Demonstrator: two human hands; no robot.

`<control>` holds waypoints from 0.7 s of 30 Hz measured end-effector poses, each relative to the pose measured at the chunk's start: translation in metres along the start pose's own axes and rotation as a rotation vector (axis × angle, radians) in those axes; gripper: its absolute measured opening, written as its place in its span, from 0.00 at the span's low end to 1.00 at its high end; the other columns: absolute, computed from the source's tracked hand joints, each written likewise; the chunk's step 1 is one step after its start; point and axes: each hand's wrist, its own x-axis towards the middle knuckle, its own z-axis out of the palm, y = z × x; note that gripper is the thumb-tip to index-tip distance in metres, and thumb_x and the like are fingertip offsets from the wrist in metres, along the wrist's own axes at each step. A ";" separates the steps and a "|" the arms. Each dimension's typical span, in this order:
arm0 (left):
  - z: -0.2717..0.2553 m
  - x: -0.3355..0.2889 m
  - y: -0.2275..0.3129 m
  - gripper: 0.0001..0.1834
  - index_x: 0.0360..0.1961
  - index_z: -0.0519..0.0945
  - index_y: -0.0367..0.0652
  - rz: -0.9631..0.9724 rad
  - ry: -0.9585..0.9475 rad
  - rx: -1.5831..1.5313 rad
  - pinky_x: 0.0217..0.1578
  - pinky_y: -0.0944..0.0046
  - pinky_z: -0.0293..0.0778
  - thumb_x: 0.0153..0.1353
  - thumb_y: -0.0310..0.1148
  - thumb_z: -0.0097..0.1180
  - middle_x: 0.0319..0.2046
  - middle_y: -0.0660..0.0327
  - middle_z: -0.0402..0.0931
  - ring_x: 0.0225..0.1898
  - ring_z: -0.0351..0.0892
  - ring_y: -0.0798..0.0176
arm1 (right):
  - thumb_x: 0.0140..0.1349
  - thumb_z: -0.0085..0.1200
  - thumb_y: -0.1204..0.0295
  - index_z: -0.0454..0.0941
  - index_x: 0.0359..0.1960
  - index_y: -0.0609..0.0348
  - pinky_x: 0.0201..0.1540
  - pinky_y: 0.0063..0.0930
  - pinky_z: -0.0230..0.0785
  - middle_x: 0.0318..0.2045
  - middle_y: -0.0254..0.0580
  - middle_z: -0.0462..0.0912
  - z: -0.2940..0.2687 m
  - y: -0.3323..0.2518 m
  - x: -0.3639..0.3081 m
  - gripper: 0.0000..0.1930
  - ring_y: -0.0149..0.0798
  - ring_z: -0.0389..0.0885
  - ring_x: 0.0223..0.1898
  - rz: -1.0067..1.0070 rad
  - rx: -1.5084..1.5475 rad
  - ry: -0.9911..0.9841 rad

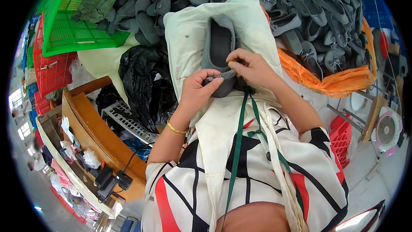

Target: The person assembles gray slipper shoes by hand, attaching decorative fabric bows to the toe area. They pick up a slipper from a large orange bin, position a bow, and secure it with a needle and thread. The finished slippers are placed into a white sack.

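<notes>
A grey slip-on shoe (pixel 207 45) lies on the pale cloth (pixel 184 56) over my lap, its dark opening facing up. At the end of the shoe nearer my body, my left hand (pixel 201 84) pinches the edge of the upper between thumb and forefinger. A tiny shiny spot shows beside those fingertips, too small to name. Close by on the right, my right hand (pixel 251 66) has its thumb and forefinger closed at the rim of the opening. What it pinches, if anything, is hidden. Something dark lies under that hand, next to the shoe.
Grey shoes (pixel 148 25) are heaped behind a green crate (pixel 86 38) at the far left. More grey shoes with bows (pixel 309 6) fill an orange sack (pixel 326 83) at the far right. A black plastic bag (pixel 143 86) and a wooden desk (pixel 98 133) stand left; a fan (pixel 387 129) stands right.
</notes>
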 end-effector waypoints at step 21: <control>0.002 -0.013 0.004 0.09 0.37 0.84 0.40 0.452 0.008 0.571 0.30 0.63 0.73 0.52 0.25 0.67 0.29 0.58 0.81 0.28 0.78 0.57 | 0.74 0.46 0.65 0.71 0.39 0.59 0.19 0.19 0.65 0.25 0.35 0.78 -0.015 -0.028 -0.053 0.10 0.27 0.74 0.18 -0.019 0.678 0.001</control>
